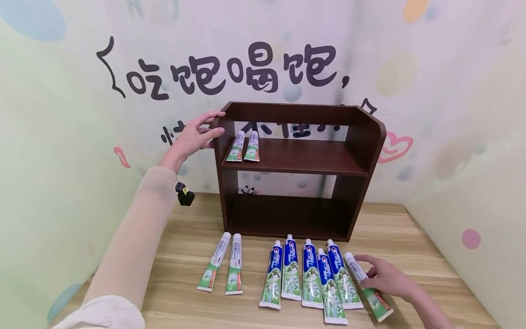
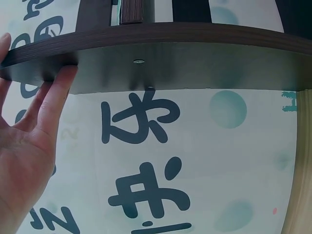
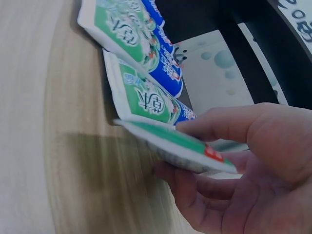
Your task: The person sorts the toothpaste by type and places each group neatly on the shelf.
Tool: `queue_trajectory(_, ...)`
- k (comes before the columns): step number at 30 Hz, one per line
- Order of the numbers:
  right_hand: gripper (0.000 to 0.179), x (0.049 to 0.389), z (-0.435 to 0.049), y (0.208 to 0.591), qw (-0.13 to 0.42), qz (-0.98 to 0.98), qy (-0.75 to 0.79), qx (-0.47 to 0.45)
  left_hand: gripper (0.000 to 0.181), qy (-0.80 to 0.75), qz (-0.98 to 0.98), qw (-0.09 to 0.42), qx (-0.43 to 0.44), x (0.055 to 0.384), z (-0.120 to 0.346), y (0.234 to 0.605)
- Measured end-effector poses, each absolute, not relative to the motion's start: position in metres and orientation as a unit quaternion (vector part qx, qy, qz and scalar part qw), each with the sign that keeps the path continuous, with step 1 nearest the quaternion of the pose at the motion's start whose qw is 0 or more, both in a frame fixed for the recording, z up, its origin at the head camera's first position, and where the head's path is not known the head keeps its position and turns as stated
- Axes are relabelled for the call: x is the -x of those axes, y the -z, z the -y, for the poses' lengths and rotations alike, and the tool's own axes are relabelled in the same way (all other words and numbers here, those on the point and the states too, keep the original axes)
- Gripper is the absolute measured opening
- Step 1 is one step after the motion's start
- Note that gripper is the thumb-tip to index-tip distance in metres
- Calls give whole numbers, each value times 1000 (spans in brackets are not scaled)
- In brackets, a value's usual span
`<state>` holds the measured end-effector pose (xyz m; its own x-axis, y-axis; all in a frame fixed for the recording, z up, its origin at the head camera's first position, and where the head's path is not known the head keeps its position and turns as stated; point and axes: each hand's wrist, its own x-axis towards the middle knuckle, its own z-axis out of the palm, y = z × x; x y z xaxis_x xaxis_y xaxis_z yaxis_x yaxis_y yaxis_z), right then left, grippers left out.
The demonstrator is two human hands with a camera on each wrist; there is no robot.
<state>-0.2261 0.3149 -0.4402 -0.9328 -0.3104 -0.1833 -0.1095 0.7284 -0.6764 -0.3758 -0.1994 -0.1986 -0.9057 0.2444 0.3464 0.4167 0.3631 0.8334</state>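
My right hand (image 1: 388, 276) pinches a white-and-green toothpaste tube (image 1: 379, 305) between thumb and fingers. In the right wrist view this tube (image 3: 178, 146) is tilted edge-on, its shadow on the tabletop beneath. Just left of it lie several blue-and-green toothpaste tubes (image 1: 311, 278), caps toward the shelf, some overlapping. My left hand (image 1: 191, 137) grips the left side panel of a dark brown two-tier shelf (image 1: 312, 171). The left wrist view has the fingers (image 2: 56, 105) against the panel's outer face. Two white-and-green tubes (image 1: 253, 147) lean side by side at the upper tier's left end.
Two more white-and-green tubes (image 1: 234, 265) lie on the wooden table (image 1: 172, 274) before the shelf's left end. Behind the shelf hangs a pale printed backdrop (image 1: 164, 55) with black lettering, and similar sheets enclose both sides. The shelf stands toward the table's back.
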Motion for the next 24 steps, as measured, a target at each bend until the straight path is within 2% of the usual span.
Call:
queue_trajectory(6,76,230,-324,445,199,-879,418,112,54,533,819,74,200,367,196,194)
queue_trajectory(14,75,231,-331,450,241,-835,483,105,57,518,827,88,202,388,203,205)
queue_trajectory(19,77,232,-331,451,253,-819,504,103,56,518,827,90,199,391,204,205)
queue_trajectory(24,78,235,-331,450,253,-799,532,121,56,519,828,84,195,376,201,198)
